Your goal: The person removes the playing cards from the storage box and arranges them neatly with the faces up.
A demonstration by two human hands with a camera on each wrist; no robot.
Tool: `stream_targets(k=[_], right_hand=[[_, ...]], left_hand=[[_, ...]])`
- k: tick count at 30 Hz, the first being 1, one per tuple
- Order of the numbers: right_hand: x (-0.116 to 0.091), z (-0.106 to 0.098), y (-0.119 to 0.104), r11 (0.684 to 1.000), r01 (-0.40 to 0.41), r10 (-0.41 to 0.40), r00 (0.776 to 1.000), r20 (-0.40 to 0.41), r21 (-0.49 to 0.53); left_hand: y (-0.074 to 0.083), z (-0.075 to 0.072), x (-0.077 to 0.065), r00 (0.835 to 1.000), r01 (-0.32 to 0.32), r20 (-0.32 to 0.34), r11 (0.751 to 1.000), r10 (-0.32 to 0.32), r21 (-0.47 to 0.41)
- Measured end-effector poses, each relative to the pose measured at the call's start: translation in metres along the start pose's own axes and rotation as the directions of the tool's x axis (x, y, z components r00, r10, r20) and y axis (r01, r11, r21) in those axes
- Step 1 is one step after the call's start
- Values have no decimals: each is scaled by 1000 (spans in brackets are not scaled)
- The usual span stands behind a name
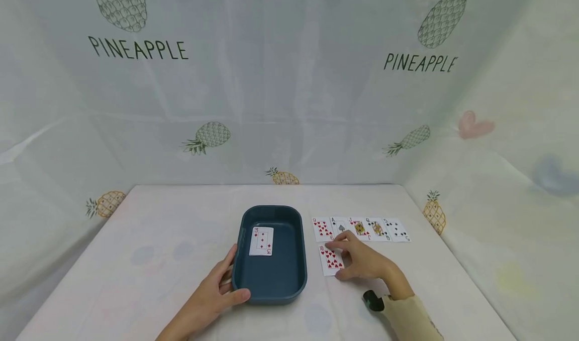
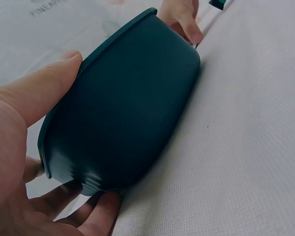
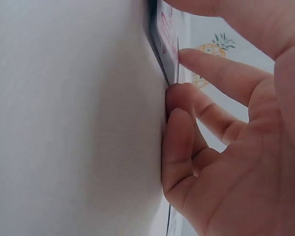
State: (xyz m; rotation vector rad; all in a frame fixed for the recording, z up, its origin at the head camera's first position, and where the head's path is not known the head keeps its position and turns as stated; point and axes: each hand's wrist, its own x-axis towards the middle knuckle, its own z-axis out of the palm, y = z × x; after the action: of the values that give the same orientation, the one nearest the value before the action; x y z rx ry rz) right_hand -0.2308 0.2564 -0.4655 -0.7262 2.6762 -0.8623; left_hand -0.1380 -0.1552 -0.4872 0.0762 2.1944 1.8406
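My left hand [image 1: 216, 288] grips the near-left side of a dark teal rectangular tray [image 1: 270, 299], thumb at the rim and fingers along the outer wall in the left wrist view. Inside the tray lies a three of diamonds card [image 1: 261, 241], face up. My right hand [image 1: 359, 258] holds a ten of hearts playing card [image 1: 331, 260] by its edges, index finger at the far edge and thumb at the near right corner. In the right wrist view this card [image 3: 168, 37] appears edge-on, close over the white cloth, with the fingertips around its end.
Just beyond the ten of hearts runs a row of face-up cards: nine of hearts [image 1: 322, 229], ace of spades [image 1: 340, 225], jack [image 1: 359, 228], queen [image 1: 377, 229] and five of spades [image 1: 396, 229]. Pineapple-printed cloth [image 1: 285, 80] hangs behind the cloth-covered table [image 1: 181, 215].
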Motion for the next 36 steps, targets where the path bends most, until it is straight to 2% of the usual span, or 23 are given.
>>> stream_targets(k=[10, 21, 36], right_hand=[[1, -1, 4, 1000, 8, -9, 1000, 25, 27], [3, 0, 8, 999, 29, -30, 999, 30, 20], [2, 0, 5, 1000, 10, -11, 999, 41, 14]], left_hand=[[1, -1, 0, 1000, -19, 16, 1000, 19, -20], [2, 1, 1, 999, -29, -22, 1000, 29, -1], [2, 1, 1, 1000, -21, -20, 1000, 21, -3]])
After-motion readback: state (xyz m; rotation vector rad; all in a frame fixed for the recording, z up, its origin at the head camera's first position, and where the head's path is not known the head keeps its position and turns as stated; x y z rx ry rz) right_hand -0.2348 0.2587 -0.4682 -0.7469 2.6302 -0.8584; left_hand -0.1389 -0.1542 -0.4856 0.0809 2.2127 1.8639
